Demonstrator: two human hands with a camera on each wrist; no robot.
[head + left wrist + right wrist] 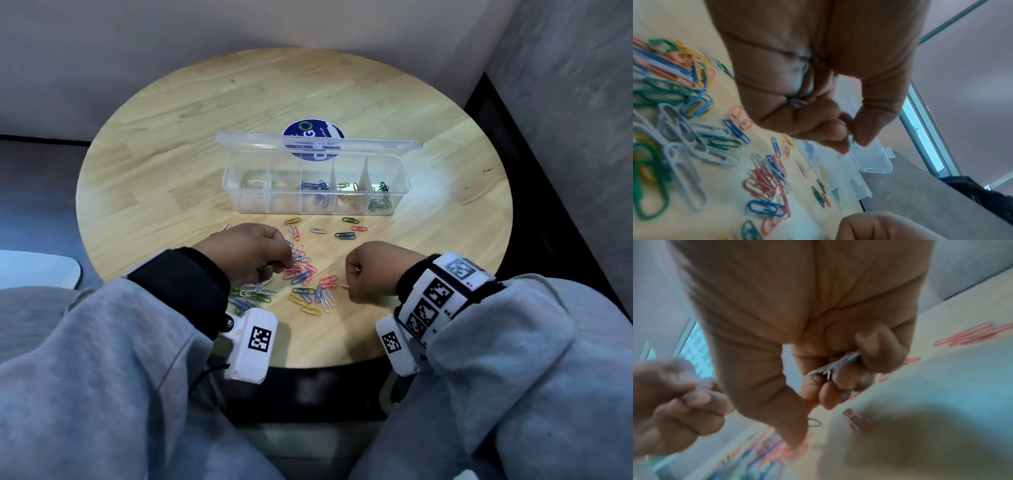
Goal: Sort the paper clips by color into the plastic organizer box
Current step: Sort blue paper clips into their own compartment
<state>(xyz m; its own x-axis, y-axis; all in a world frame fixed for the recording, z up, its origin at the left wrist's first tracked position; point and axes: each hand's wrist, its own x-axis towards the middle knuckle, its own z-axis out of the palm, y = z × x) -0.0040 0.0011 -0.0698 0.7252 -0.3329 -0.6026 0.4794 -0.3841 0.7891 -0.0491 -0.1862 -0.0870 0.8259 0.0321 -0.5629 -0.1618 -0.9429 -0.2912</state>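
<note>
Loose paper clips [305,287] in red, blue, green, yellow and white lie scattered on the round wooden table [171,164]. Behind them stands the clear organizer box [246,202] with its lid [260,139] open; blue, yellow and green clips lie in its three right compartments. My left hand [287,261] hovers over the pile, and in the left wrist view it [851,143] pinches a white clip [854,144] between thumb and fingertip. My right hand [352,284] is curled to the right of the pile and grips a small bundle of white clips [835,365].
A few single clips [346,235] lie just in front of the box. A round blue sticker [313,128] shows behind the lid. The table's near edge runs right under my wrists. A grey wall rises on the right.
</note>
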